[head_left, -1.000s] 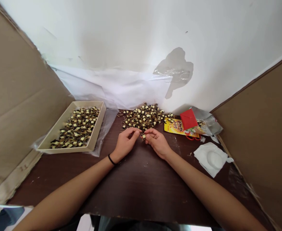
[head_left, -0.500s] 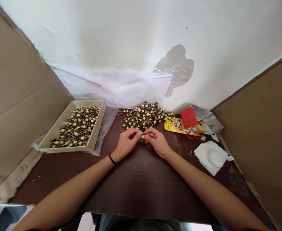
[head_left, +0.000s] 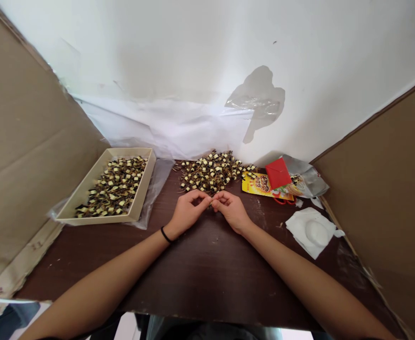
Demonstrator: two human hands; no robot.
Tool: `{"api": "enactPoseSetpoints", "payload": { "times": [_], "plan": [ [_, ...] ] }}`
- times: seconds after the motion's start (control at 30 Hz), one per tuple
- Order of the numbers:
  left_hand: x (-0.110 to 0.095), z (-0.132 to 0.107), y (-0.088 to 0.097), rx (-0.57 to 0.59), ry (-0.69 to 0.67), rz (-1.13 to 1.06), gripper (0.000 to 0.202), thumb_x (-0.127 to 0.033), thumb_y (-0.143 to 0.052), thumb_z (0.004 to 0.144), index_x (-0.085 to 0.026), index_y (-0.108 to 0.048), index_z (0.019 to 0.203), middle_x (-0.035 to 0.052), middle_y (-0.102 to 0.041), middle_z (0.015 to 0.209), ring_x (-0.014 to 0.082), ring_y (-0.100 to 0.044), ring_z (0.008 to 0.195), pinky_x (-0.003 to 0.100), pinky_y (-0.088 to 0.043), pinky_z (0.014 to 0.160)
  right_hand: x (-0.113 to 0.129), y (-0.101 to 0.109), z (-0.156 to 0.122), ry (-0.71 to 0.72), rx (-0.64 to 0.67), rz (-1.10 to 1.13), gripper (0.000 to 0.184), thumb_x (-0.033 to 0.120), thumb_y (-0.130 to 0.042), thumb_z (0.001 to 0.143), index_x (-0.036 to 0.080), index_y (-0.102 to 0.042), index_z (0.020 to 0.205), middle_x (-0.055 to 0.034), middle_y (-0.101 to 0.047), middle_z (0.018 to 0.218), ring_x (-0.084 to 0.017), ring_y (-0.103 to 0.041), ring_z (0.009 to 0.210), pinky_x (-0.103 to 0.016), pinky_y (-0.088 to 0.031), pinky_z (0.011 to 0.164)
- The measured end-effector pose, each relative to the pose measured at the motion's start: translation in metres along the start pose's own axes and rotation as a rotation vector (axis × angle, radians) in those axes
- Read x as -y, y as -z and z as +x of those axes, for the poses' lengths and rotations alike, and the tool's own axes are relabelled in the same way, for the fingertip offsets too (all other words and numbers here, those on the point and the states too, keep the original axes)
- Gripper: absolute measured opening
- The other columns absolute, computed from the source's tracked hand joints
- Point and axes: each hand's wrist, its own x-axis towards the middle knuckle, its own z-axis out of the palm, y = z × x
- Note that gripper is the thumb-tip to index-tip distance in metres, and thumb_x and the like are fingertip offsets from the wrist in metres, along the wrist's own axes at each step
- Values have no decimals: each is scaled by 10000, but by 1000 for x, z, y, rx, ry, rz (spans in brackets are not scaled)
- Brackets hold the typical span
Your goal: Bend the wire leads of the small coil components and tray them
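Observation:
My left hand point(head_left: 192, 208) and my right hand point(head_left: 229, 209) meet fingertip to fingertip over the table's middle. Thumb and forefinger of each are pinched on one tiny part, mostly covered by the fingers. It appears to be of the same sort as the parts in the heap point(head_left: 212, 171) just beyond: small pale-yellow blocks with dark ends and thin brownish wire leads. More such parts lie in a shallow beige tray point(head_left: 142, 191) to the left. A black band circles my left wrist.
Clear plastic sheeting point(head_left: 158, 184) lies under the tray. At the right are a yellow packet point(head_left: 253, 183), a red packet point(head_left: 277, 173), a silver bag point(head_left: 312, 177), red-orange scissor-like handles point(head_left: 284, 201) and white tissue point(head_left: 308, 229). Cardboard panels flank the brown table point(head_left: 193, 274).
Both hands stay in nearly the same place, with the fingertips shifting slightly. The pale block that showed between them is now mostly hidden. Heap and tray look unchanged.

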Motion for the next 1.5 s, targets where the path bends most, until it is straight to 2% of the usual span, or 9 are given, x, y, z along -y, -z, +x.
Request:
{"api": "enactPoseSetpoints", "payload": {
  "times": [0.23, 0.43, 0.7, 0.93, 1.1, 1.17, 1.27, 1.37, 1.5],
  "plan": [
    [0, -3, -1, -49, -28, 41, 238, -337, -589, 800, -152, -664, 670, 20, -650, 674, 133, -558, 635, 228, -422, 620, 1, 0, 0, -2, -13, 5, 259, 357, -753, 596, 175, -585, 672, 50, -547, 554, -88, -468, 520, -233, -377, 549],
    [-1, -1, 1, -34, 16, -40, 362, -357, -438, 869, -142, -696, 734, 26, -651, 675, 133, -561, 624, 231, -428, 602, 0, 1, 1, -12, 13, 63, 279, 386, -754, 606, 182, -587, 696, 52, -551, 559, -84, -454, 512, -229, -361, 540],
    [-2, -1, 1, -30, 57, -72, 350, -381, -461, 851, -132, -684, 746, 31, -654, 687, 136, -563, 628, 235, -428, 595, 0, 1, 0, -10, 30, 49, 293, 405, -755, 612, 182, -588, 703, 50, -546, 556, -87, -459, 514, -231, -367, 547],
    [1, -2, -1, -32, -25, 47, 222, -308, -564, 807, -150, -647, 675, 19, -653, 680, 134, -566, 649, 236, -432, 642, 1, 1, 0, -8, 31, 7, 278, 381, -754, 603, 182, -583, 693, 53, -542, 559, -87, -465, 519, -232, -377, 548],
    [-4, 1, 3, 23, -105, 148, 253, -303, -509, 855, -155, -639, 697, 33, -663, 721, 145, -588, 681, 249, -450, 671, 1, 1, -1, -2, 37, -27, 257, 365, -748, 607, 184, -581, 680, 53, -544, 556, -90, -466, 522, -232, -380, 546],
    [-13, 4, 15, 39, -168, 238, 263, -298, -454, 890, -160, -648, 778, 44, -675, 798, 158, -608, 769, 264, -459, 744, 1, 1, -1, 1, 38, -30, 252, 362, -747, 610, 184, -584, 683, 47, -558, 570, -91, -467, 525, -234, -380, 549],
    [-30, 8, 47, 61, -212, 484, 264, -318, -418, 906, -168, -633, 933, 72, -651, 968, 194, -590, 936, 305, -447, 863, 0, 1, -2, -6, 38, -28, 251, 354, -750, 609, 182, -582, 683, 29, -600, 604, -93, -470, 533, -235, -378, 556],
    [-38, 5, 90, -78, -37, 862, 286, -379, -449, 872, -157, -601, 970, 105, -620, 980, 253, -578, 920, 363, -462, 825, -1, 0, -2, -27, 42, 2, 272, 357, -761, 599, 182, -574, 691, 15, -633, 621, -94, -474, 533, -235, -375, 557],
    [-29, -14, 144, -218, 200, 1149, 364, -417, -426, 862, -128, -603, 993, 152, -608, 984, 304, -569, 950, 396, -457, 833, -3, -1, -1, -44, 34, 77, 331, 384, -768, 596, 184, -578, 779, -5, -674, 681, -94, -481, 528, -236, -376, 555]
  ]
}}
